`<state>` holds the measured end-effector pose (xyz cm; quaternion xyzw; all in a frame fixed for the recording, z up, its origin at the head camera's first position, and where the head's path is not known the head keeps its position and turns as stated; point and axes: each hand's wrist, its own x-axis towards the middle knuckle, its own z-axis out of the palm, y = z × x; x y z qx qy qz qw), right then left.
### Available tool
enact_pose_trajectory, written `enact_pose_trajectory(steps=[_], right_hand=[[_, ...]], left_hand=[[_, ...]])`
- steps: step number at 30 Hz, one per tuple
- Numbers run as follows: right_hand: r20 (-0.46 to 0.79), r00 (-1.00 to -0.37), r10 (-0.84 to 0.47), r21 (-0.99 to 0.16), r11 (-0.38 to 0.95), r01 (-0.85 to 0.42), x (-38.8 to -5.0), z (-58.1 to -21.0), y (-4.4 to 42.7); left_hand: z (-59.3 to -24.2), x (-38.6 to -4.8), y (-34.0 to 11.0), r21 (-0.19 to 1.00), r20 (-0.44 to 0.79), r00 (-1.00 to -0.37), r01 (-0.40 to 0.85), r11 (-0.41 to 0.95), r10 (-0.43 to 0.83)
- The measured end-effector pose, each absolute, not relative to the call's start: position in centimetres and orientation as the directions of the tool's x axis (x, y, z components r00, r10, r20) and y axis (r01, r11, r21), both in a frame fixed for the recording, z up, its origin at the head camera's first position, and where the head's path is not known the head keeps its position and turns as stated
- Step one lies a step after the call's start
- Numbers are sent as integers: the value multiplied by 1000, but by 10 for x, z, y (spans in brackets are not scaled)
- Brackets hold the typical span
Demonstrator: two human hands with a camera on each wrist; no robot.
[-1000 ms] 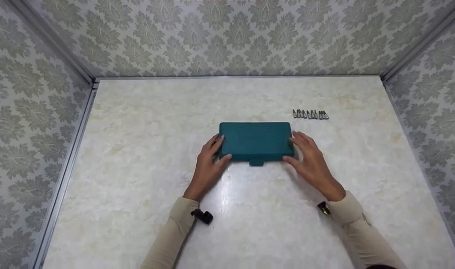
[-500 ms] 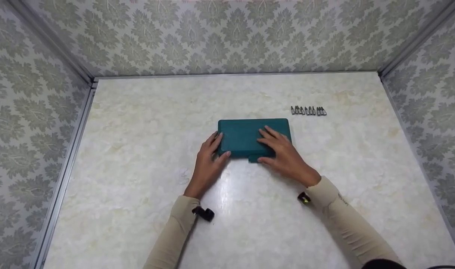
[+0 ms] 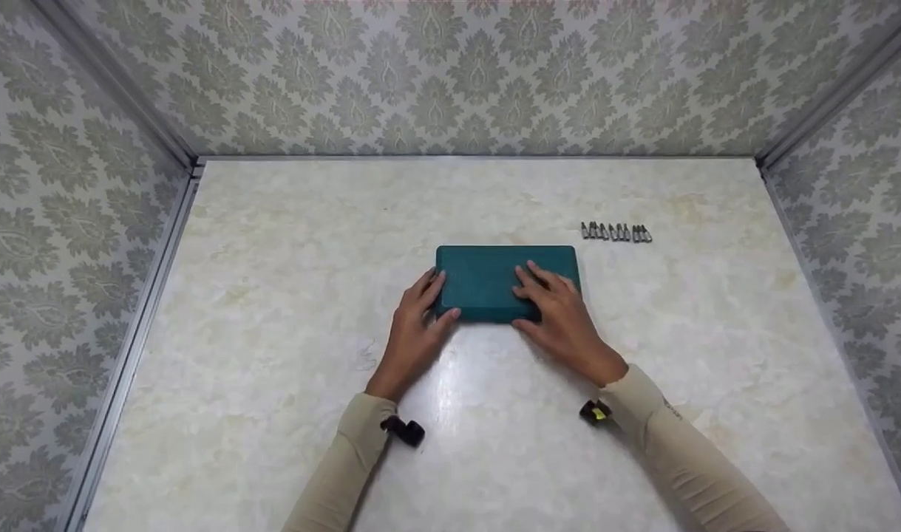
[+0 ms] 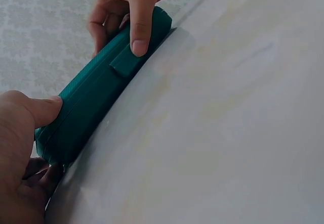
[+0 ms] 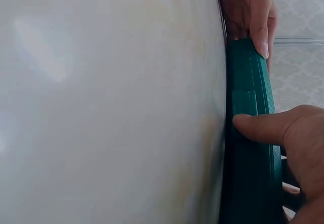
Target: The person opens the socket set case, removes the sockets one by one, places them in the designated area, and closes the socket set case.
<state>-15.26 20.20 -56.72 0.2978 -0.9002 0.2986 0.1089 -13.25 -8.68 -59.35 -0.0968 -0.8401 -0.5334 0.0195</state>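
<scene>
A closed dark green plastic case (image 3: 480,281) lies flat on the table in the head view. My left hand (image 3: 417,332) holds its left end, the thumb at the front edge and the fingers along the side. Over the right half of the lid lies my right hand (image 3: 565,321), fingertips on top. Its thumb (image 5: 258,127) presses the latch (image 5: 244,102) on the front face in the right wrist view. From the left wrist view the latch (image 4: 123,62) stands flat against the front, beside the right thumb. The case's underside is hidden.
Several small metal bits (image 3: 616,232) lie in a row on the table (image 3: 287,295), behind and right of the case. Patterned walls (image 3: 435,81) enclose the table at the back and sides. A small dark camera (image 3: 403,431) sits at the left wrist.
My right hand has moved left from the case's right end onto the lid and front edge. The latch, sticking out before, is now folded up against the front. The left hand stays put.
</scene>
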Motion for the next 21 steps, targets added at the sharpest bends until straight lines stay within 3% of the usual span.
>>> enact_pose_trajectory(steps=[8, 17, 21], right_hand=[[345, -818, -461, -403, 714, -573, -150, -562, 192], [339, -791, -509, -313, 732, -605, -147, -559, 190], [302, -784, -542, -367, 693, -620, -149, -551, 196]], left_hand=[[-595, -131, -91, 880, 155, -978, 201, 431, 140], [-595, -127, -91, 873, 151, -979, 196, 446, 136], [-593, -129, -91, 879, 142, -981, 187, 438, 134]])
